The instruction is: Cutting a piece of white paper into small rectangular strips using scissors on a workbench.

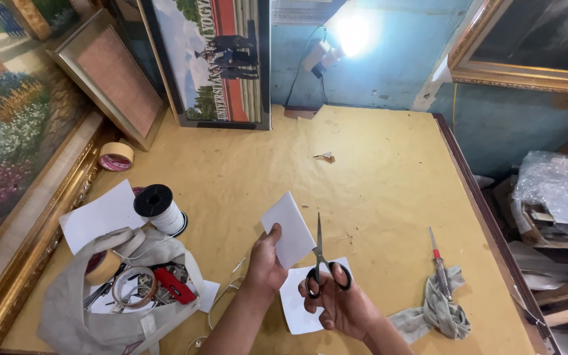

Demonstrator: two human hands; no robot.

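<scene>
- Left hand (265,263) pinching small white rectangular paper card (288,229) by its lower corner, above tan paper-covered worktable (376,177).
- Right hand (343,306) gripping black-handled steel scissors (321,260), blades nearly closed, just right of the card's edge.
- No cut visible in the card; trimming apparently not yet begun.
- Second white sheet (295,299) beneath the card, partly hidden by hands.
- Grey cloth bag (93,315) left of the card; contents jumbled, hard to identify.

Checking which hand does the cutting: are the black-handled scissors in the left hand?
No, the black-handled scissors are gripped by the right hand, while the left hand holds a white paper piece.
</scene>
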